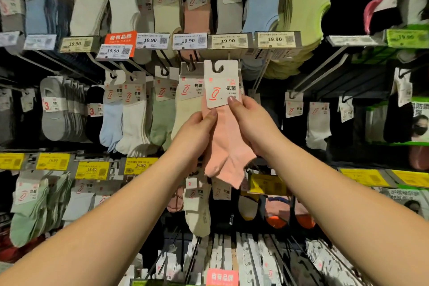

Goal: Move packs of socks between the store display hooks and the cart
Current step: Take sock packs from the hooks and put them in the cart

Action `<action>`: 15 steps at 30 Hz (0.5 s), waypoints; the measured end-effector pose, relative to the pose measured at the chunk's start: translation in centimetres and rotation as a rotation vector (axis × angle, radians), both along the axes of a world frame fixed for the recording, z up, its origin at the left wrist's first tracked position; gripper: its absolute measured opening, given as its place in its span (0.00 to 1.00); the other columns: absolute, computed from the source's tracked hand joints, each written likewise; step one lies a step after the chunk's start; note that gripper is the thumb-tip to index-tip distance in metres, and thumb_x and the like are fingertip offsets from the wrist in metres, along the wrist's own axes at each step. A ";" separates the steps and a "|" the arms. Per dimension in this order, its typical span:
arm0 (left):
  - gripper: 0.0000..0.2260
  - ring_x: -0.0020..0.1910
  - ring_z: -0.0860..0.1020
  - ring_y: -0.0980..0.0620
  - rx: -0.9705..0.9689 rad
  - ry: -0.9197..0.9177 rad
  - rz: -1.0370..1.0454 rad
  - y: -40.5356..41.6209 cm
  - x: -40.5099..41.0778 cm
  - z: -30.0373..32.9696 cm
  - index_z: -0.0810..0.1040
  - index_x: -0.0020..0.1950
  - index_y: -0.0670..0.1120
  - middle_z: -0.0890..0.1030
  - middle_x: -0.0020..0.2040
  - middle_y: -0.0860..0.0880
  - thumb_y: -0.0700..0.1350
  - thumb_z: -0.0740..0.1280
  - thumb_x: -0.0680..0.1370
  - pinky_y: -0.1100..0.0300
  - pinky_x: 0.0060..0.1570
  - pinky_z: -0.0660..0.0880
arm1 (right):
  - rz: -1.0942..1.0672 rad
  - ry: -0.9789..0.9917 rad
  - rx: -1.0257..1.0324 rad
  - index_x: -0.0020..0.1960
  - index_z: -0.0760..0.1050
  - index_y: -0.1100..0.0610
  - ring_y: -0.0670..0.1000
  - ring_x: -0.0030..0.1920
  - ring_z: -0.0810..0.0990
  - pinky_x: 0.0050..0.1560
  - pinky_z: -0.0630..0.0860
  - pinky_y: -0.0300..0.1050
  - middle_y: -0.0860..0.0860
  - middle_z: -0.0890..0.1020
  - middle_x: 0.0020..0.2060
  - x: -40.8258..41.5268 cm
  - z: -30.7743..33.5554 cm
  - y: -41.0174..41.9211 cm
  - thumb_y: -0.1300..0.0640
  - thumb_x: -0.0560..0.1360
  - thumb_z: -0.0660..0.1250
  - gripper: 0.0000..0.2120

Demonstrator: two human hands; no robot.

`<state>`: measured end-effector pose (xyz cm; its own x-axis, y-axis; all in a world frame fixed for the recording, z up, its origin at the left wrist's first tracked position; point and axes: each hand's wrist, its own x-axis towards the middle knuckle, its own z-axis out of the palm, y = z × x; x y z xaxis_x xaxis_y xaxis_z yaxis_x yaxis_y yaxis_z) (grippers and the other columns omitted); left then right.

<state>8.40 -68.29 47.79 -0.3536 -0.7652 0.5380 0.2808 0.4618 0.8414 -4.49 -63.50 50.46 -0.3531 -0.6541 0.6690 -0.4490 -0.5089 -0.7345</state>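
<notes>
Both hands lift a pink sock pack (226, 146) before the display hooks (193, 66): left hand (197, 132) grips its side, right hand (251, 123) pinches the card header (221, 86), apparently not yet hung.

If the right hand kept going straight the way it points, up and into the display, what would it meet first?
Probably the empty display hook behind the pink sock pack that the right hand and left hand hold, though depth is unclear from this one view.
</notes>
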 end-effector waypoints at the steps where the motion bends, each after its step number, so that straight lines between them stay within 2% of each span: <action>1: 0.12 0.50 0.84 0.50 -0.001 -0.044 0.019 0.1 -0.2 0.2 0.77 0.61 0.48 0.85 0.53 0.49 0.53 0.64 0.82 0.57 0.45 0.77 | -0.026 -0.004 0.003 0.60 0.77 0.51 0.49 0.55 0.83 0.56 0.79 0.49 0.47 0.85 0.52 -0.4 0.5 -0.1 0.47 0.83 0.62 0.11; 4: 0.10 0.42 0.81 0.52 -0.009 -0.125 0.049 0.3 -0.8 0.6 0.77 0.57 0.46 0.84 0.48 0.49 0.51 0.66 0.82 0.61 0.35 0.72 | -0.066 -0.016 -0.003 0.55 0.77 0.49 0.52 0.55 0.83 0.59 0.79 0.57 0.49 0.85 0.54 -1.4 1.7 -0.6 0.45 0.81 0.63 0.10; 7: 0.09 0.41 0.81 0.49 -0.019 -0.132 0.075 0.1 -1.1 1.1 0.77 0.52 0.46 0.84 0.47 0.47 0.51 0.67 0.81 0.58 0.38 0.74 | -0.104 0.007 0.012 0.53 0.77 0.48 0.54 0.55 0.83 0.61 0.77 0.62 0.50 0.85 0.54 -2.0 2.8 -1.4 0.40 0.77 0.62 0.14; 9: 0.09 0.40 0.81 0.50 -0.014 -0.133 0.097 -0.1 -1.2 1.7 0.77 0.51 0.46 0.84 0.46 0.47 0.51 0.67 0.81 0.60 0.37 0.75 | -0.121 0.017 0.006 0.54 0.78 0.50 0.54 0.55 0.83 0.61 0.77 0.61 0.50 0.85 0.53 -2.1 3.5 -1.9 0.40 0.76 0.62 0.16; 12: 0.08 0.34 0.78 0.53 0.067 -0.062 0.037 0.3 -1.2 2.6 0.75 0.53 0.43 0.81 0.43 0.47 0.48 0.66 0.82 0.66 0.22 0.72 | -0.132 -0.004 0.021 0.50 0.77 0.50 0.55 0.54 0.82 0.58 0.78 0.56 0.51 0.85 0.51 -2.5 4.6 -2.7 0.40 0.77 0.62 0.14; 15: 0.07 0.33 0.77 0.53 0.101 -0.053 0.016 0.4 -1.4 3.1 0.73 0.52 0.43 0.79 0.43 0.45 0.47 0.65 0.83 0.64 0.22 0.75 | -0.136 -0.053 0.052 0.49 0.78 0.50 0.55 0.53 0.83 0.58 0.78 0.57 0.50 0.85 0.49 -3.1 5.3 -3.5 0.39 0.73 0.63 0.16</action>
<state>7.02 -67.91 50.90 -0.3671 -0.8204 0.4385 0.2278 0.3777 0.8975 -7.57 -67.03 55.78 -0.4746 -0.6311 0.6135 -0.4710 -0.4067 -0.7828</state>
